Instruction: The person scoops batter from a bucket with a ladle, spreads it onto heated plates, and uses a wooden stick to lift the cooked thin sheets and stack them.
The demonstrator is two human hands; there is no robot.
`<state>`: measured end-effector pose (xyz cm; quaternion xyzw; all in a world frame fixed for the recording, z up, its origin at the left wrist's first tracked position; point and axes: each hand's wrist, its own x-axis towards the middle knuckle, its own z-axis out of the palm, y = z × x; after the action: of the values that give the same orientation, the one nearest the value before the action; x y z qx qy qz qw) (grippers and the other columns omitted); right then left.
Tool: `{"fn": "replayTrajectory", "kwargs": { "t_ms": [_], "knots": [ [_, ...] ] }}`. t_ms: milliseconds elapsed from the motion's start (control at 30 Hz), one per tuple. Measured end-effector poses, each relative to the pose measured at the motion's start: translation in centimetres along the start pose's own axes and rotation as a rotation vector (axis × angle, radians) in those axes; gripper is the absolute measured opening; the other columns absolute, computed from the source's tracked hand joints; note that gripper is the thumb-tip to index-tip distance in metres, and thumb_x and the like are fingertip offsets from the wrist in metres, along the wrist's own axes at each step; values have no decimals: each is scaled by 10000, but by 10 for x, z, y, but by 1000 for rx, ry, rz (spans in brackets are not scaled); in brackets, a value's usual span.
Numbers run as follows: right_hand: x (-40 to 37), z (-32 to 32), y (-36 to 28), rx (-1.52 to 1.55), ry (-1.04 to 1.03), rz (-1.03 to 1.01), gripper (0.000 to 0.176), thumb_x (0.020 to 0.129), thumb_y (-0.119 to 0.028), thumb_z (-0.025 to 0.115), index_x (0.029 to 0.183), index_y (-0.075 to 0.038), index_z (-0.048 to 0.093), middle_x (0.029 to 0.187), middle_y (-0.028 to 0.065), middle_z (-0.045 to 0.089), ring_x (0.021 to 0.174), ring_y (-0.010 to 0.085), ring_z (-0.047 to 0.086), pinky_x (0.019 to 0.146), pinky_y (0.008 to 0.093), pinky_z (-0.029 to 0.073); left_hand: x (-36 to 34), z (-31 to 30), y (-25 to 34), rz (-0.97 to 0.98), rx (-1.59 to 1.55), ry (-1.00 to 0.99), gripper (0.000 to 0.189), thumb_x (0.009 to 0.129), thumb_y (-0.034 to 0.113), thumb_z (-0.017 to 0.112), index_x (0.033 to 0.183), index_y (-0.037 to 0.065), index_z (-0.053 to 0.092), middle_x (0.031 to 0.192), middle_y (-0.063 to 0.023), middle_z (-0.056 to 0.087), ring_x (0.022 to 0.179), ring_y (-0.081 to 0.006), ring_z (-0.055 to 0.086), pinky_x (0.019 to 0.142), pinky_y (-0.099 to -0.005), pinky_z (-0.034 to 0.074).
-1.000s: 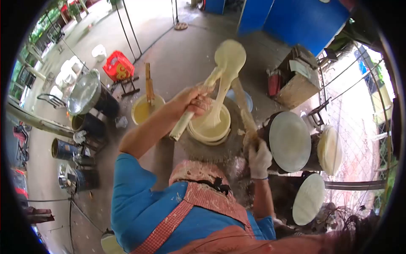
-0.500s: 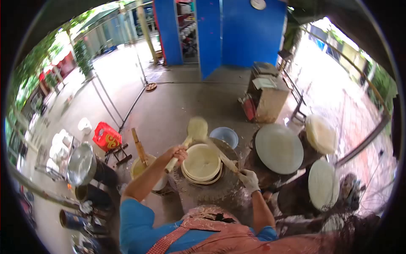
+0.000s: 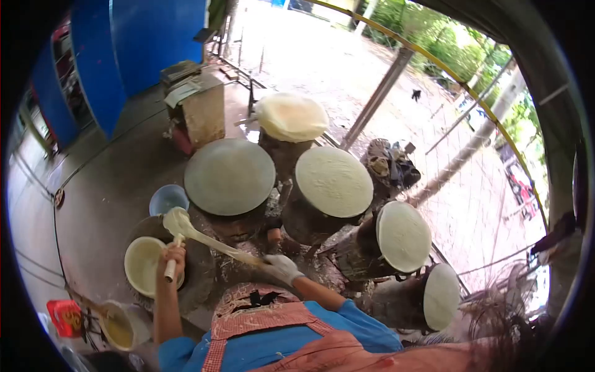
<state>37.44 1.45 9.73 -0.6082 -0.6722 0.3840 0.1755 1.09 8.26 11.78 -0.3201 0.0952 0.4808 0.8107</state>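
My left hand [image 3: 173, 256], bare, is closed round a short pale handle [image 3: 169, 271] over the right side of a round pale bowl [image 3: 142, 263]. In my gloved right hand [image 3: 284, 268] is a long wooden paddle [image 3: 232, 251] that slants up to the left. Pale dough or batter [image 3: 178, 222] coats the place where the two tools meet, just right of the bowl; which tool's head lies under it I cannot tell. A blue basin [image 3: 168, 199] stands just beyond.
A bare grey round griddle [image 3: 229, 177] stands ahead. To its right are griddles with pale layers [image 3: 334, 181], [image 3: 403, 237], [image 3: 441, 297] and a pale-topped stand [image 3: 291, 116]. A bucket [image 3: 118, 325] with yellowish contents and a red bag [image 3: 64, 317] are at lower left.
The view has turned right, bringing more griddles into sight. The two tools, earlier apart at their handles and crossing near the bowl, now meet at a batter-coated end to the bowl's right.
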Motion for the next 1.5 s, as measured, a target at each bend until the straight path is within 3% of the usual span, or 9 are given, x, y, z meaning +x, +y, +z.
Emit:
{"fn": "replayTrajectory", "kwargs": {
  "t_ms": [167, 300, 600, 700, 867, 1000, 1233, 1367, 1500],
  "knots": [
    [-69, -68, 75, -168, 333, 256, 300, 777, -341, 581, 975, -123, 638, 845, 147, 631, 782, 250, 622, 690, 338, 477, 84, 10, -47, -431, 52, -320, 408, 938, 196, 309, 1230, -90, 315, 550, -31, 398, 400, -112, 389, 386, -248, 388],
    [-32, -122, 56, -49, 530, 463, 328, 780, -376, 571, 1002, -142, 630, 826, 161, 629, 778, 312, 608, 672, 382, 456, 153, 71, -40, -473, 477, -106, 133, 912, 146, 407, 854, 26, 408, 559, 18, 341, 390, -67, 315, 325, -221, 282],
    [159, -73, 35, -505, 430, 162, 291, 788, -384, 523, 947, -162, 624, 773, 189, 606, 745, 367, 585, 652, 433, 466, 331, 78, -20, 501, 1773, 331, 732, 772, 56, 486, 1400, 167, 127, 627, -118, 520, 441, -225, 506, 381, -350, 414],
    [155, -98, 44, 152, 421, 184, 362, 741, -244, 630, 1076, -109, 609, 745, 84, 649, 692, 165, 619, 629, 303, 473, 349, 73, 36, 1551, 2501, 285, 652, 776, 103, 471, 1373, 226, 241, 732, -180, 565, 557, -308, 560, 511, -421, 454],
    [213, -48, 59, 1160, 611, 107, 228, 755, -60, 624, 961, 37, 638, 821, 34, 616, 697, 144, 582, 639, 249, 453, 287, 103, 9, 1267, 2869, 354, 510, 803, 106, 456, 1301, 65, 357, 873, -219, 591, 771, -353, 590, 676, -441, 477],
    [219, -57, 43, -197, 527, 265, 303, 801, -409, 519, 946, -181, 656, 821, 196, 603, 781, 323, 605, 672, 401, 464, 282, 138, 8, 1083, 2692, 531, 480, 785, 115, 466, 1258, 52, 412, 873, -223, 593, 780, -375, 582, 659, -452, 466],
    [330, 17, 74, 479, 616, 167, 324, 813, -355, 562, 864, -50, 659, 717, 145, 626, 684, 236, 597, 656, 319, 459, 212, 53, 87, 1548, 2360, -199, 535, 729, 111, 514, 1241, 10, 400, 987, -277, 558, 883, -434, 541, 723, -447, 442],
    [285, -37, 98, 190, 591, 109, 337, 844, -325, 499, 861, -31, 662, 761, 118, 623, 719, 178, 574, 622, 288, 454, 100, -6, 69, 655, 2100, 667, 632, 724, 102, 520, 1325, 101, 323, 1126, -261, 508, 925, -425, 529, 749, -431, 430],
    [294, 39, 68, 707, 684, 101, 262, 802, -195, 597, 999, -28, 645, 628, -8, 563, 513, 118, 509, 491, 239, 420, 63, -25, 59, 837, 2103, 462, 676, 713, 40, 477, 1353, 158, 293, 1170, -177, 519, 846, -337, 578, 725, -375, 452]
  ]
}}
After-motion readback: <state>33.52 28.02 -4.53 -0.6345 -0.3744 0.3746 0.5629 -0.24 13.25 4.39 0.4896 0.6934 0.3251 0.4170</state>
